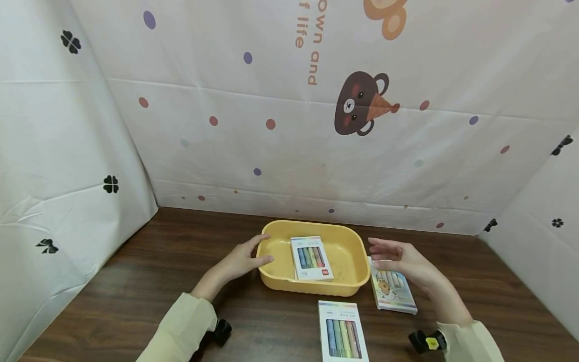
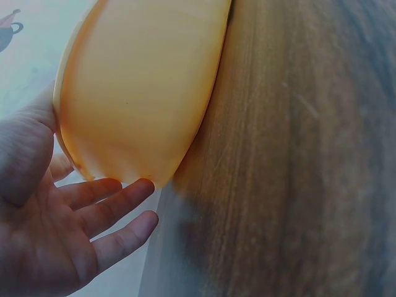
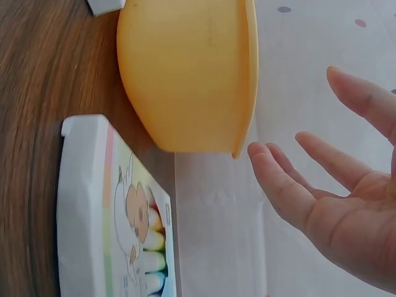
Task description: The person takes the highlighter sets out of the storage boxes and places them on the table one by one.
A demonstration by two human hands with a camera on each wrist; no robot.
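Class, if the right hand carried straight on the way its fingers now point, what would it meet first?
Most likely the right hand would meet the yellow basin at its rim, though relative height is unclear and it might pass just above.

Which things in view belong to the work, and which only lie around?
Probably in the work:
yellow plastic basin, left hand at its rim
white rectangular box of coloured sticks inside it
similar box in front of the basin
white box with animal picture, near right hand

Only surroundings:
dark brown wood-grain table
white cloth with printed bear
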